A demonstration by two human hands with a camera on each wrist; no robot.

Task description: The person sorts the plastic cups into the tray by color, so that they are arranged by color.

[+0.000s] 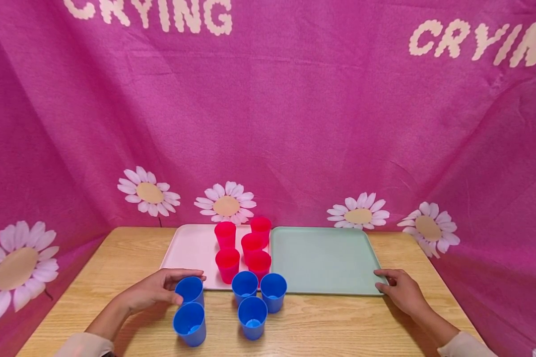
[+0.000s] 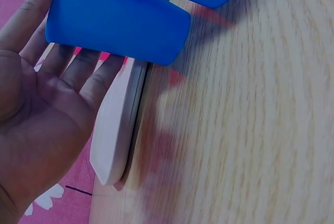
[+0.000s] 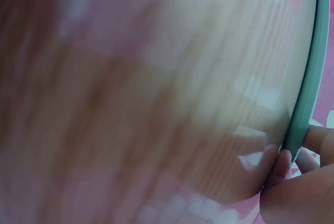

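Note:
My left hand [image 1: 149, 290] is around a blue cup [image 1: 190, 288], its thumb on the near left side and its fingers along the far side. The left wrist view shows the palm beside that blue cup [image 2: 117, 23], the fingers partly hidden behind it. Right in front stands another blue cup [image 1: 189, 325]. At the green tray's [image 1: 323, 258] near right corner, my right hand [image 1: 402, 292] pinches the rim between thumb and fingers. In the right wrist view, fingertips [image 3: 281, 165] meet the green tray's edge [image 3: 308, 85].
A pink tray [image 1: 187, 250] adjoins the green one on the left, with several red cups [image 1: 228, 265] upright on its right part. Nearer me, three blue cups [image 1: 252, 317] stand in a cluster on the wooden table [image 1: 321, 327]. A magenta cloth [image 1: 286, 124] with daisies hangs behind.

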